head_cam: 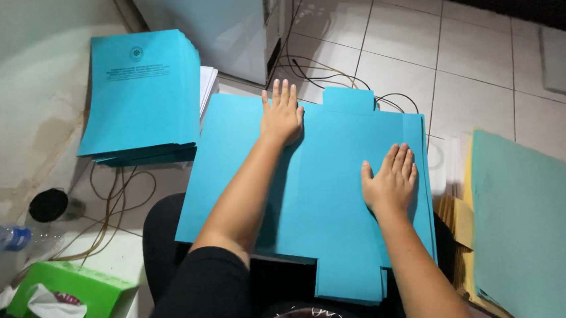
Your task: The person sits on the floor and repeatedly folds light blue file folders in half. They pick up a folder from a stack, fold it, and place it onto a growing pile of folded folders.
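A large blue paper folder (324, 176) lies unfolded on a pile of the same folders in front of me, its tabs sticking out at the far and near edges. My left hand (281, 112) presses flat on its far left part, fingers spread. My right hand (391, 181) lies flat, palm down, on its right part. Neither hand holds anything.
A stack of printed blue covers (139, 96) leans at the back left over white sheets. A green tissue box (74, 300) and a plastic bottle (0, 238) sit at the left. Cables (330, 69) cross the white tiled floor. A pale teal sheet (539, 221) rests on yellow folders at the right.
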